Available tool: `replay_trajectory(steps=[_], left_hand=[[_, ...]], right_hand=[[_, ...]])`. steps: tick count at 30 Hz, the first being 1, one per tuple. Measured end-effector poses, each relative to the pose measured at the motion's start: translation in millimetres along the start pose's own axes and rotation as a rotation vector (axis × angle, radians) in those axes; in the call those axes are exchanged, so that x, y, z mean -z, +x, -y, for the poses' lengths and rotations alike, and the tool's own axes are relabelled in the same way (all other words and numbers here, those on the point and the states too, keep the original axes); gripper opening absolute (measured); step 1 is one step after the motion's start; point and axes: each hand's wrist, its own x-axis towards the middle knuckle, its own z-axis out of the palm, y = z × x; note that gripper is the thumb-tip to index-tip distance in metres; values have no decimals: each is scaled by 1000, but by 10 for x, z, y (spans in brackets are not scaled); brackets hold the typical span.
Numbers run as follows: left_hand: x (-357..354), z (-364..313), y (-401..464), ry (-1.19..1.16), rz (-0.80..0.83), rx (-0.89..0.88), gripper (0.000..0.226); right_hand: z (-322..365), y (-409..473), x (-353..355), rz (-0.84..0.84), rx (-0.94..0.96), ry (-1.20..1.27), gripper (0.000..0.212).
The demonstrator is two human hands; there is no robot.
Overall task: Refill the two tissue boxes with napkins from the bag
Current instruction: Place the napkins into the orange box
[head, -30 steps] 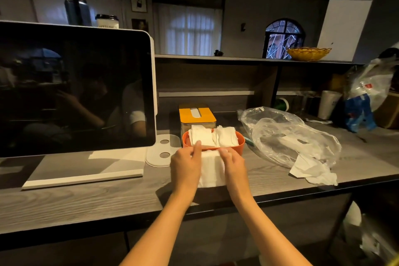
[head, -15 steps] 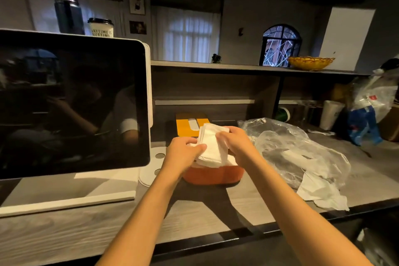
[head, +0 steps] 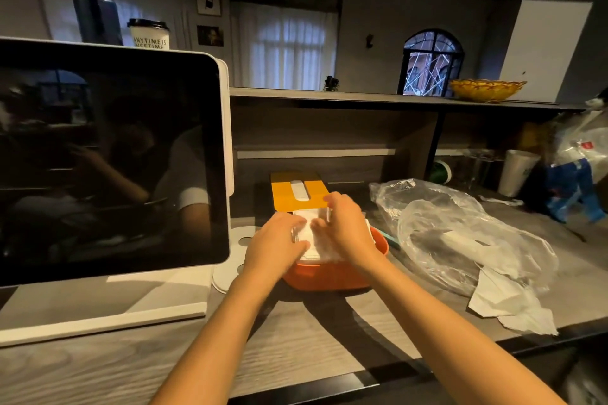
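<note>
1. Two forearms are showing from the bottom edge of the picture, and both are bare right up to where the frame is cutting them off; no sleeve is showing on either.
2. The left hand (head: 274,248) is wearing no glove, ring or watch, and its wrist is showing no band.
3. The right hand (head: 345,233) is likewise wearing nothing on the fingers or the wrist that can be made out.
4. The fingertips are blurring, so the nails are too unclear to describe.
5. Both forearms are looking slim and smooth, with no markings showing in the dim light.
</note>
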Motion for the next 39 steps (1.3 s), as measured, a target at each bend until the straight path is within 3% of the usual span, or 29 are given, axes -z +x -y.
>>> replay_trajectory(steps=[3, 4, 9, 18, 21, 24, 26, 31, 34, 39], left_hand=[[27, -39, 45, 81, 116, -56, 35], [27, -58, 56, 105, 133, -44, 34], [-17, -83, 78, 209, 136, -29, 34], [24, -83, 103, 246, 232, -26, 34], [42, -62, 100, 138, 213, -9, 33], [25, -33, 63, -105, 55, 75, 37], [6, -23, 18, -178, -24, 112, 39], [30, -75, -9, -158, 3, 110, 14], [54, -82, -16, -148, 15, 105, 13], [86, -48, -29, -185, 32, 112, 16]], right_hand=[[-78, -16, 200, -177, 97, 44, 33], [-98, -21, 251, -164, 115, 66, 28], [-116, -126, 169, 304, 182, -29, 30], [-109, -183, 139, 435, 111, -134, 33], [-101, -163, 159, 401, 91, -104, 32], [-93, -133, 191, 188, 13, -19, 32], [-72, -111, 222, 110, -73, -45, 20], [82, -118, 204, 352, -251, -156, 32], [100, -83, 155, 302, -325, -8, 30], [64, -85, 79, 137, -222, 78, 15]])
